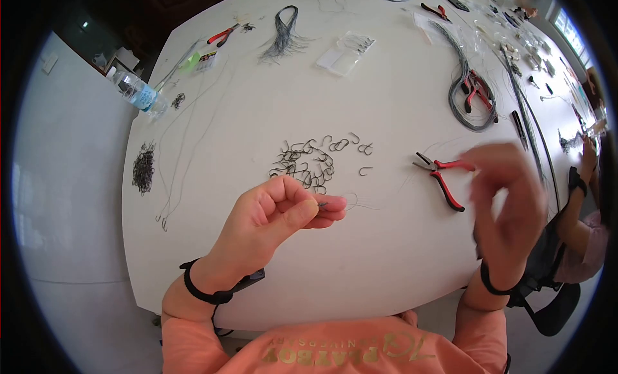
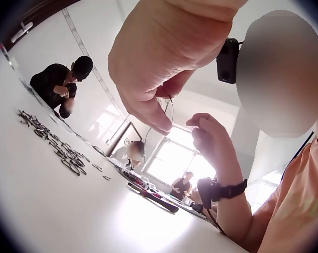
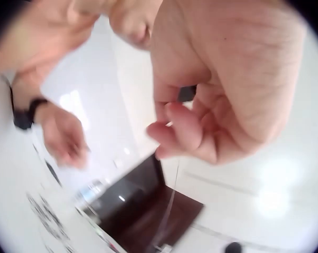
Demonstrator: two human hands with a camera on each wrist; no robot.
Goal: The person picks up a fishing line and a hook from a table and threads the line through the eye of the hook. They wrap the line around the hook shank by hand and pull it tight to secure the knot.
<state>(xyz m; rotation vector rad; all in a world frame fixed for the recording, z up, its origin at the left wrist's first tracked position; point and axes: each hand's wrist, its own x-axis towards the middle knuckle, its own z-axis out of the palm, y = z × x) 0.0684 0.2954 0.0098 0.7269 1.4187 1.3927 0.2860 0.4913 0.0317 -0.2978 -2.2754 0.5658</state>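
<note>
My left hand pinches a small dark fish hook between thumb and fingers, mostly hidden by the fingertips. From it a thin loop of fishing line sticks out to the right. My right hand, blurred, is raised at the right, its thumb and fingertips brought together. In the right wrist view a fine line trails from those fingertips. Just beyond the left hand lies a loose pile of fish hooks. Red-handled pliers lie with spread handles beside the right hand.
A dense heap of dark hooks and a water bottle are at the left. Further back lie a bundle of lines, a plastic bag and more pliers by coiled line. Another person's arm is at the right.
</note>
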